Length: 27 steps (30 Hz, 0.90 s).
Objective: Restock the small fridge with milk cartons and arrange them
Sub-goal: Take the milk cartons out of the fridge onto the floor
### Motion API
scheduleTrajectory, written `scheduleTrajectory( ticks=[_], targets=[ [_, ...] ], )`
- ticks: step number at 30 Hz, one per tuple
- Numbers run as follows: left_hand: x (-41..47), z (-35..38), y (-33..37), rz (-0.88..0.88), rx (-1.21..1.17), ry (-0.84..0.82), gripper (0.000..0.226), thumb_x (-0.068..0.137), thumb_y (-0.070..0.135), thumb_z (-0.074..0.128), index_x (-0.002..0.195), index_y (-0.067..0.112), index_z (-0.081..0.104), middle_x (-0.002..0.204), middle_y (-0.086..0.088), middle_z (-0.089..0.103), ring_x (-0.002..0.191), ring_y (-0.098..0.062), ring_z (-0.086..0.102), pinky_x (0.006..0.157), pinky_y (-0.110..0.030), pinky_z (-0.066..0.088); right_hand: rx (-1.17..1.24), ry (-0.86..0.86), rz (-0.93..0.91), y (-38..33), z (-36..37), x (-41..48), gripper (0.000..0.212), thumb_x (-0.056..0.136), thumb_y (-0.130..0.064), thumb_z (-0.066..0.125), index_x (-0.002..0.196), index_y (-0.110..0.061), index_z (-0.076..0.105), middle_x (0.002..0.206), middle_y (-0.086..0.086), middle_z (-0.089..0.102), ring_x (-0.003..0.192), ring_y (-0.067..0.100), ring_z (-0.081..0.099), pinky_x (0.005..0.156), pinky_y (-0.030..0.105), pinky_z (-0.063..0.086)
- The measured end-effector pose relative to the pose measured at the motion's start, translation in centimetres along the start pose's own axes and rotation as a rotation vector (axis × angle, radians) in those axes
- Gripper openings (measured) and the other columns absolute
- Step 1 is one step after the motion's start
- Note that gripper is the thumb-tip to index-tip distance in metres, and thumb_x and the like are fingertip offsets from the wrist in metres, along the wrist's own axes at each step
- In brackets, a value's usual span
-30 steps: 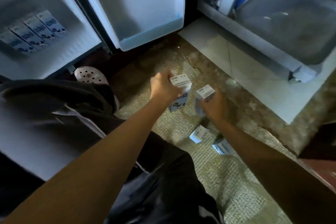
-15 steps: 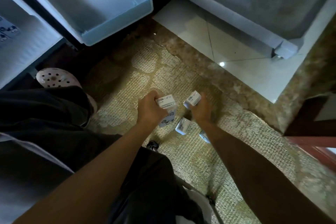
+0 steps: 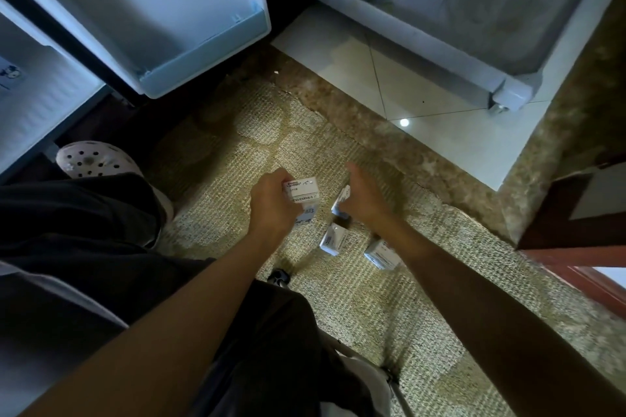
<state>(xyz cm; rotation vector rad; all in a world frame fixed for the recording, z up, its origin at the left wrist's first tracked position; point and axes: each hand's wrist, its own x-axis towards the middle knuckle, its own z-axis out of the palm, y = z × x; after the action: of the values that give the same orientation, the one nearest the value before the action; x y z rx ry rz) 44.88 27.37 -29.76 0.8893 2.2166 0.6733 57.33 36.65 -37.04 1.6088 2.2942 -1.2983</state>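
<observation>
Print on the top of the milk carton [image 3: 302, 192] was too small to read. The left hand [image 3: 274, 210] gripped it from the side with curled fingers, arm stretched forward above the rug [image 3: 237, 162]. The right hand [image 3: 366, 196], thumb raised, touched a second carton [image 3: 341, 201]; whether it gripped was unclear. Two more cartons [image 3: 333, 240] lay on the rug, well apart from the open fridge door [image 3: 152, 10].

Small print on carton [image 3: 302, 191], illegible
</observation>
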Motion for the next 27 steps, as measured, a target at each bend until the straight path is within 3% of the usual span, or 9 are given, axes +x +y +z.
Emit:
scheduleTrajectory(
  ticks=[2, 6, 8, 13, 17, 19, 22, 25, 27],
  targets=[
    [0.2, 0.0, 1.1, 0.060, 0.033, 0.018, 0.028, 0.074, -0.012, 0.067, 0.096, 0.003, 0.058, 0.111, -0.014, 0.055, 0.101, -0.024, 0.057, 0.066, -0.027, 0.056, 0.095, -0.076, -0.086, -1.7, -2.0, -1.5, 0.084, 0.077, -0.002, 0.071, 0.144, -0.020, 0.024, 0.136, 0.009, 0.045, 0.119, 0.024, 0.049, 0.090, 0.033, 0.048],
    [0.4, 0.2, 4.0, 0.222, 0.145, 0.008, 0.031, 0.079, -0.006, 0.065, 0.108, 0.004, 0.059, 0.107, -0.009, 0.055, 0.086, -0.011, 0.049, 0.042, -0.006, 0.041, 0.180, -0.092, -0.196, -2.8, -4.9, -4.0, 0.064, 0.080, -0.007, 0.068, 0.134, -0.024, 0.039, 0.104, -0.007, 0.054, 0.075, 0.005, 0.056, 0.051, 0.005, 0.049],
    [0.4, 0.7, 5.3, 0.306, 0.159, -0.007, 0.029, 0.078, -0.004, 0.066, 0.105, 0.002, 0.059, 0.109, -0.012, 0.058, 0.084, -0.010, 0.048, 0.047, -0.001, 0.043, 0.264, -0.027, -0.205, -2.4, -5.8, -4.5, 0.048, 0.082, -0.013, 0.068, 0.124, -0.021, 0.047, 0.104, -0.005, 0.060, 0.079, 0.002, 0.059, 0.055, 0.007, 0.051],
    [-0.3, 2.7, 7.9, 0.334, 0.047, -0.158, 0.033, 0.080, -0.002, 0.067, 0.112, 0.003, 0.060, 0.113, -0.014, 0.064, 0.092, -0.016, 0.059, 0.067, -0.018, 0.052, 0.213, 0.093, -0.159, 0.4, -7.2, -4.8, 0.043, 0.082, -0.014, 0.068, 0.121, -0.019, 0.050, 0.104, -0.003, 0.063, 0.088, 0.009, 0.063, 0.067, 0.023, 0.054],
    [-0.6, 4.2, 8.3, 0.267, 0.078, -0.282, 0.039, 0.090, 0.002, 0.055, 0.128, 0.010, 0.054, 0.118, -0.006, 0.060, 0.074, -0.012, 0.057, 0.046, -0.006, 0.045, 0.185, 0.199, -0.045, 4.6, -6.1, -4.5, 0.029, 0.081, -0.005, 0.067, 0.106, -0.006, 0.052, 0.113, 0.012, 0.064, 0.101, 0.025, 0.064, 0.074, 0.038, 0.059],
    [-0.6, 4.7, 7.9, 0.215, 0.103, -0.290, 0.043, 0.091, 0.002, 0.052, 0.132, 0.013, 0.051, 0.128, -0.010, 0.057, 0.070, -0.012, 0.057, 0.047, -0.009, 0.046, 0.180, 0.238, 0.043, 6.7, -5.0, -4.1, 0.030, 0.079, -0.003, 0.068, 0.105, -0.003, 0.051, 0.113, 0.016, 0.064, 0.101, 0.027, 0.064, 0.072, 0.034, 0.058],
    [-0.5, 5.2, 6.8, 0.133, 0.122, -0.332, 0.032, 0.091, 0.007, 0.053, 0.123, 0.011, 0.056, 0.131, -0.010, 0.055, 0.098, -0.020, 0.058, 0.077, -0.017, 0.049, 0.226, 0.291, 0.150, 9.0, -3.1, -3.5, 0.036, 0.080, -0.004, 0.068, 0.113, -0.002, 0.053, 0.112, 0.018, 0.064, 0.101, 0.030, 0.064, 0.070, 0.029, 0.052],
    [-0.4, 5.6, 5.8, 0.065, 0.133, -0.374, 0.017, 0.092, 0.012, 0.053, 0.108, 0.013, 0.059, 0.126, -0.011, 0.058, 0.084, -0.015, 0.051, 0.050, -0.003, 0.040, 0.268, 0.327, 0.215, 10.3, -1.4, -2.7, 0.041, 0.081, -0.004, 0.066, 0.119, 0.001, 0.051, 0.113, 0.020, 0.065, 0.104, 0.031, 0.063, 0.071, 0.026, 0.046],
    [-0.3, 5.8, 5.3, 0.031, 0.138, -0.386, 0.020, 0.093, 0.010, 0.051, 0.111, 0.010, 0.060, 0.129, -0.011, 0.055, 0.092, -0.021, 0.055, 0.061, -0.012, 0.045, 0.272, 0.309, 0.248, 10.8, -0.6, -2.2, 0.039, 0.082, -0.002, 0.065, 0.119, 0.001, 0.051, 0.113, 0.020, 0.064, 0.104, 0.031, 0.063, 0.071, 0.026, 0.046]
  ],
)
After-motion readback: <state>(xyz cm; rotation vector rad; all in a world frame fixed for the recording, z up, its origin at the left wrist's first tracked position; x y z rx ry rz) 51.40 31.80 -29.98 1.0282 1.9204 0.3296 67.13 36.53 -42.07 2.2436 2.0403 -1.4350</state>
